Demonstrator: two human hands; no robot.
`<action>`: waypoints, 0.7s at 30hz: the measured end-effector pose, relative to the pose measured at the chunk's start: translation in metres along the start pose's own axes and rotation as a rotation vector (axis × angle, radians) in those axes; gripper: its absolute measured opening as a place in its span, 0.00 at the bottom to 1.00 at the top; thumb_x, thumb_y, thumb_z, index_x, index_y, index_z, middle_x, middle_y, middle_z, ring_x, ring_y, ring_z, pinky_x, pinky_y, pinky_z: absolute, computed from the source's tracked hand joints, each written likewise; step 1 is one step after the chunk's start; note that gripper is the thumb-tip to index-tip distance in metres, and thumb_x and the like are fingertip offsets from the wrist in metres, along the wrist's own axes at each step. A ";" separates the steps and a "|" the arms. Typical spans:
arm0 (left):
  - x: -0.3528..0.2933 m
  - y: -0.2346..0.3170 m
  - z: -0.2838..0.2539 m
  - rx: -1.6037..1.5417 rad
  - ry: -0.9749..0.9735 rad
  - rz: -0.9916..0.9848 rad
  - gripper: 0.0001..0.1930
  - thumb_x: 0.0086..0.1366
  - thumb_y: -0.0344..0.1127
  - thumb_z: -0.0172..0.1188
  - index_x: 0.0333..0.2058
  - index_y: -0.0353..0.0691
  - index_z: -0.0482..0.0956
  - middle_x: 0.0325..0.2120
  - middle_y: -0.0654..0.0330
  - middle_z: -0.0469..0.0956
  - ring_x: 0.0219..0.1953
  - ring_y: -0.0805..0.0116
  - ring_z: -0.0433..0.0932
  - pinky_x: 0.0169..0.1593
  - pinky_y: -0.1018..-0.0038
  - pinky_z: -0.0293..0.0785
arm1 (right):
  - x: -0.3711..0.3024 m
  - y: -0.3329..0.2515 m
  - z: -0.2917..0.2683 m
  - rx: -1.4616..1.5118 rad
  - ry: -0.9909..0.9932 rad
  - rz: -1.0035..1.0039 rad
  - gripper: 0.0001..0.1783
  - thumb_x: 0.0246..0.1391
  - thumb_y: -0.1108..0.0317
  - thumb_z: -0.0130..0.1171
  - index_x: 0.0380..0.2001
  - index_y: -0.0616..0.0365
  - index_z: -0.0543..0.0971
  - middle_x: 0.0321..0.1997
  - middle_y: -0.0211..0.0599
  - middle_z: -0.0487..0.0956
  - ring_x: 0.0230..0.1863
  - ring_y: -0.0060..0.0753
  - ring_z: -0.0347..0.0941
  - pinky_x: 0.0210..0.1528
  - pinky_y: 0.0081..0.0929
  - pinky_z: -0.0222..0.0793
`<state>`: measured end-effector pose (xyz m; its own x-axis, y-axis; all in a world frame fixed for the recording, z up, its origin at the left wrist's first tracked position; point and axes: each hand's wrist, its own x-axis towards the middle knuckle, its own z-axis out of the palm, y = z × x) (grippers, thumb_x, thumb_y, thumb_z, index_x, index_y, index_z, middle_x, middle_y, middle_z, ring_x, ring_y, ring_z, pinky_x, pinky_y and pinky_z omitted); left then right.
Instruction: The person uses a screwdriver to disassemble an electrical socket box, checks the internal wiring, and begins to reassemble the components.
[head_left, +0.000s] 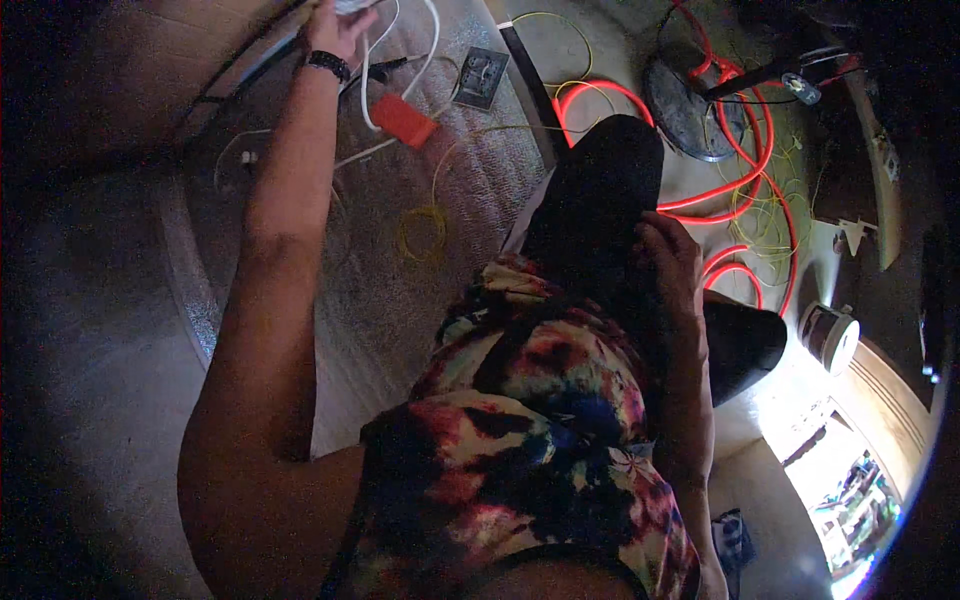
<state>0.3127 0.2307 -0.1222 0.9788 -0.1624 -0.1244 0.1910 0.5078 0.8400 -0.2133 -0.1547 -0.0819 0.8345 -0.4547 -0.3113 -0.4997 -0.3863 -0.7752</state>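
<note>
My left arm stretches to the top edge, with a dark bracelet (328, 66) on the wrist. There my left hand (338, 32) closes on a pale thing, cut off by the frame, that I cannot make out. White cable (436, 40) loops beside it. Below the hand lie an orange-red block (404, 121) and a dark rectangular plate (481, 78) on a silvery quilted sheet (380, 260). My right hand (672, 255) rests on my dark-clothed leg (600, 180), its fingers slightly bent and holding nothing visible; shadow hides part of them.
Thick orange-red tubing (768, 140) coils on the floor at the right, tangled with thin yellow wire (765, 235). Behind it stands a round dark base (680, 110) with a pole. A coil of yellow wire (422, 233) lies on the sheet. A bucket-like container (832, 338) sits near bright light.
</note>
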 end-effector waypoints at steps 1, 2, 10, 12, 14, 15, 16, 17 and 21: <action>0.008 0.011 -0.055 0.075 0.026 0.032 0.20 0.67 0.44 0.60 0.52 0.40 0.75 0.50 0.54 0.77 0.55 0.56 0.74 0.57 0.55 0.77 | 0.009 0.008 0.008 -0.078 0.000 -0.050 0.18 0.63 0.62 0.59 0.52 0.60 0.80 0.38 0.33 0.82 0.34 0.22 0.76 0.38 0.24 0.74; 0.001 0.033 -0.108 0.156 0.060 0.069 0.22 0.66 0.44 0.62 0.55 0.40 0.74 0.53 0.54 0.75 0.58 0.57 0.72 0.59 0.58 0.75 | 0.017 0.007 0.014 -0.027 -0.028 -0.094 0.17 0.63 0.62 0.59 0.51 0.59 0.80 0.38 0.32 0.82 0.34 0.21 0.76 0.37 0.24 0.74; -0.238 -0.023 0.016 1.005 0.363 0.299 0.18 0.68 0.38 0.62 0.51 0.32 0.76 0.47 0.53 0.80 0.49 0.61 0.78 0.53 0.64 0.73 | -0.023 0.012 -0.014 0.170 -0.021 0.174 0.19 0.63 0.59 0.59 0.52 0.58 0.79 0.35 0.31 0.81 0.29 0.20 0.74 0.32 0.21 0.72; -0.297 -0.050 -0.006 1.159 0.085 0.444 0.15 0.67 0.38 0.63 0.47 0.34 0.78 0.45 0.53 0.80 0.48 0.61 0.78 0.52 0.65 0.73 | -0.017 0.019 -0.007 0.254 -0.039 0.178 0.19 0.64 0.60 0.58 0.53 0.59 0.79 0.35 0.31 0.81 0.29 0.20 0.74 0.32 0.21 0.72; -0.349 -0.089 -0.010 1.246 0.088 0.194 0.13 0.67 0.40 0.61 0.44 0.36 0.80 0.40 0.52 0.81 0.45 0.58 0.80 0.51 0.63 0.74 | -0.011 0.029 -0.003 0.259 -0.051 0.173 0.18 0.65 0.61 0.57 0.53 0.60 0.78 0.34 0.31 0.80 0.29 0.19 0.74 0.32 0.20 0.72; -0.371 -0.100 -0.010 1.477 -0.021 0.195 0.15 0.68 0.41 0.60 0.45 0.36 0.79 0.40 0.50 0.80 0.44 0.55 0.80 0.50 0.61 0.75 | -0.007 0.035 -0.002 0.218 -0.053 0.167 0.18 0.65 0.61 0.56 0.53 0.61 0.78 0.34 0.30 0.80 0.29 0.19 0.74 0.32 0.20 0.72; -0.382 -0.108 -0.014 1.627 -0.080 0.158 0.16 0.68 0.42 0.60 0.46 0.37 0.79 0.41 0.49 0.80 0.43 0.52 0.79 0.50 0.60 0.75 | -0.007 0.040 -0.001 0.179 -0.056 0.158 0.18 0.66 0.62 0.56 0.52 0.61 0.78 0.34 0.30 0.80 0.29 0.19 0.74 0.33 0.20 0.72; -0.393 -0.116 -0.021 1.775 -0.145 0.126 0.16 0.68 0.43 0.59 0.47 0.37 0.78 0.41 0.47 0.79 0.43 0.50 0.79 0.49 0.58 0.76 | -0.006 0.045 0.000 0.192 -0.068 0.117 0.17 0.66 0.63 0.56 0.52 0.62 0.78 0.34 0.31 0.80 0.29 0.19 0.75 0.33 0.21 0.72; -0.392 -0.143 -0.062 2.024 -0.235 -0.125 0.18 0.67 0.43 0.59 0.49 0.37 0.77 0.41 0.43 0.78 0.42 0.44 0.78 0.47 0.53 0.76 | -0.011 0.071 -0.004 0.207 -0.056 -0.023 0.17 0.66 0.63 0.56 0.52 0.63 0.78 0.34 0.31 0.80 0.30 0.20 0.75 0.33 0.21 0.73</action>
<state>-0.0935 0.2745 -0.2260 0.9116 -0.2823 -0.2989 -0.2570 -0.9587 0.1216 -0.2591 -0.1804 -0.1314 0.8596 -0.4002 -0.3178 -0.4269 -0.2204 -0.8771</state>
